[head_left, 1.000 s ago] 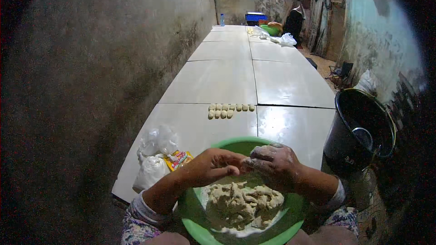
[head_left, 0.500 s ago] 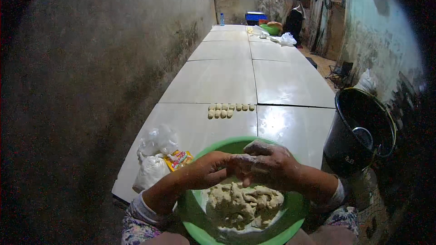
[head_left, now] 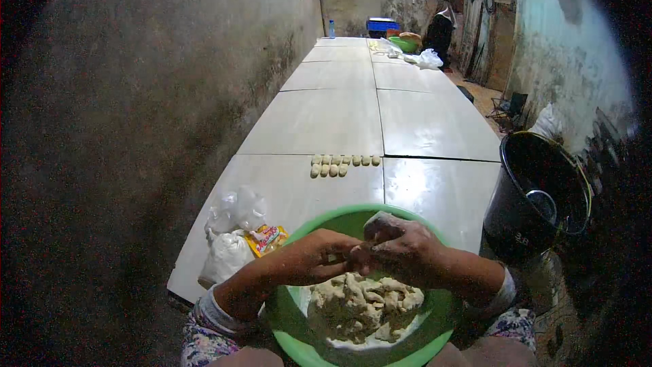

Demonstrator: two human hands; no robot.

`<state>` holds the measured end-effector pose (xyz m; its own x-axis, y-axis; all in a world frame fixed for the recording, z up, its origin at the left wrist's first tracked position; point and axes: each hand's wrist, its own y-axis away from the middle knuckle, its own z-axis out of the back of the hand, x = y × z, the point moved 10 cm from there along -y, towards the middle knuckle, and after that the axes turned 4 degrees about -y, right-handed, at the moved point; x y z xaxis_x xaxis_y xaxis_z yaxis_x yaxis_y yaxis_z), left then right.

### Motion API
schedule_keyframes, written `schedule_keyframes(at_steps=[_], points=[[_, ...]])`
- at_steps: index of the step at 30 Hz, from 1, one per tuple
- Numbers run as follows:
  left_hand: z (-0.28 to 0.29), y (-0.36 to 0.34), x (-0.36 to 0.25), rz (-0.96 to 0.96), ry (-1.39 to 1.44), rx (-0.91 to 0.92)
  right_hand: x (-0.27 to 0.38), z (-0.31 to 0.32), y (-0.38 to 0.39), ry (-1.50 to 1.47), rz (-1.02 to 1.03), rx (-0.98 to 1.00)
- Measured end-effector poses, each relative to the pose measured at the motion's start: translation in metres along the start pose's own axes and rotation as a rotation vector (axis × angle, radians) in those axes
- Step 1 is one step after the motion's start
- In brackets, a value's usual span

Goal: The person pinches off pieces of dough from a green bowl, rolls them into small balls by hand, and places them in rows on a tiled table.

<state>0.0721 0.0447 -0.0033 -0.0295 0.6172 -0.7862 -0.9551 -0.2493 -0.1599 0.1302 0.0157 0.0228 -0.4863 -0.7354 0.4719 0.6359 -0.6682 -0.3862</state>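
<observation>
My left hand (head_left: 324, 255) and my right hand (head_left: 411, 248) meet over a green plastic basin (head_left: 343, 211). Both are closed, with fingertips pressed together at the middle. Whatever lies between them is hidden by the fingers. White flour coats the right hand's fingers. Below them, a lumpy pale dough (head_left: 360, 307) fills the basin's bottom, with white flour around its edge. Beyond the basin, several small oval dough pieces (head_left: 333, 171) lie in two rows on the white table.
Left of the basin sit a clear plastic bag of white powder (head_left: 229, 255) and a yellow-red packet (head_left: 266, 238). A black bucket (head_left: 506, 221) stands at the table's right side. At the far end are a blue crate (head_left: 382, 26), another green basin (head_left: 405, 43) and a person (head_left: 440, 32).
My right hand's fingers have curled inward, and my left fingertips have drawn in against them. The basin, dough and oval pieces stay where they were.
</observation>
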Motion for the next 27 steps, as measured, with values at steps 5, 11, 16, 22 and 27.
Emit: schedule_keyframes(at_steps=[5,11,16,22,27], points=[[0.004,-0.004,-0.012,-0.068,-0.036,-0.051,-0.003,0.017,-0.003,-0.395,0.003,-0.084],[-0.004,-0.002,0.002,-0.126,0.139,-0.004,-0.026,0.005,-0.001,-0.748,-0.237,-0.104],[-0.005,-0.003,0.001,-0.097,-0.039,-0.017,-0.013,0.010,-0.001,-0.258,0.019,-0.075],[-0.007,-0.007,-0.002,-0.032,0.063,0.016,-0.004,0.017,0.007,0.114,-0.021,-0.122],[0.000,0.001,0.014,0.077,0.235,-0.012,-0.014,0.006,0.000,-0.025,-0.192,-0.009]])
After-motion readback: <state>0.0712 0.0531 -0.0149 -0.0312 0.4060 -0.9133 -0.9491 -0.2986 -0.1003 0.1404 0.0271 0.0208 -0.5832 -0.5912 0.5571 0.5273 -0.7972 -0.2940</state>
